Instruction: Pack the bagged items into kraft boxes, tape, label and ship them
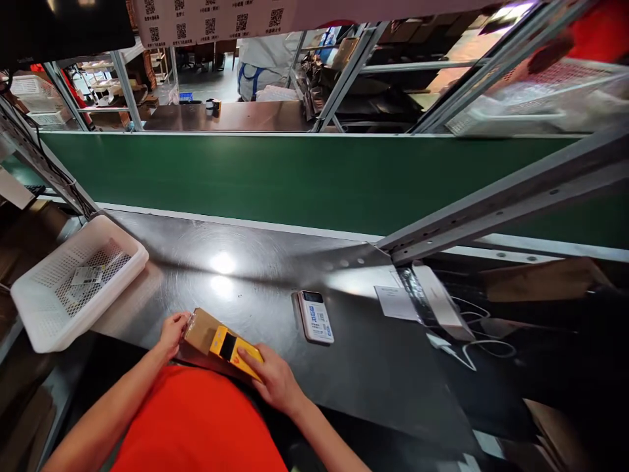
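Observation:
At the table's near edge, my left hand is closed on the far left end of a small brown cardboard box. A strip of shiny clear tape shows on that end. My right hand grips a yellow block-shaped item with a black panel, its thumb lying across the top. The yellow item overlaps the box's right side; whether they touch is unclear. To the right of my hands lies a white phone-sized device with a dark window and blue lettering.
A white plastic basket holding a labelled packet stands at left. Behind the metal table runs a green conveyor belt. A metal post slants across the right. White cables and a white card lie at right.

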`<state>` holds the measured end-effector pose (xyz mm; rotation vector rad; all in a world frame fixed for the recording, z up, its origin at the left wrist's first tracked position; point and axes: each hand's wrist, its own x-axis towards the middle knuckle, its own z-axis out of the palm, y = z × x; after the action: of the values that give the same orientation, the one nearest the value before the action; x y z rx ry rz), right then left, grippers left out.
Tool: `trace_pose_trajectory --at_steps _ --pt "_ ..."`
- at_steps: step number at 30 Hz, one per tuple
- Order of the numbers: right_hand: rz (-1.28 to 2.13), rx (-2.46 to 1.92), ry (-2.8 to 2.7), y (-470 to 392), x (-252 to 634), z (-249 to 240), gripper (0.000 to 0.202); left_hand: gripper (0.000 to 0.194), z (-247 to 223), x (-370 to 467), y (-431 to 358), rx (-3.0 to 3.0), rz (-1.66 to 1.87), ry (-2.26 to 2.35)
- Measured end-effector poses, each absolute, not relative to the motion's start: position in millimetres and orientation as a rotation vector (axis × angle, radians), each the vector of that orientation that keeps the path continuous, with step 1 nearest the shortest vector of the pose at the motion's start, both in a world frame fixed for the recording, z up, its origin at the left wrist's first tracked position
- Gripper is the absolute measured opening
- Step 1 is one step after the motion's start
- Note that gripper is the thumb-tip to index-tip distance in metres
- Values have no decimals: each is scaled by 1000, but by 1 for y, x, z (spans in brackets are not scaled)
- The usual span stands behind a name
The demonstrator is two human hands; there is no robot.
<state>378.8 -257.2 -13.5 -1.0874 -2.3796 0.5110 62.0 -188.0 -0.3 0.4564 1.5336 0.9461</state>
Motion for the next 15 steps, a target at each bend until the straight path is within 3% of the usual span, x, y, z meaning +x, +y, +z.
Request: trace_pose_trajectory --at_steps 9,15 --pt "627 -1096 -2301 -277 404 -38 71 61 5 86 -203 491 833 1449" --pt "654 -1075 -2294 -272 395 -31 68 36 10 66 -187 666 652 1581"
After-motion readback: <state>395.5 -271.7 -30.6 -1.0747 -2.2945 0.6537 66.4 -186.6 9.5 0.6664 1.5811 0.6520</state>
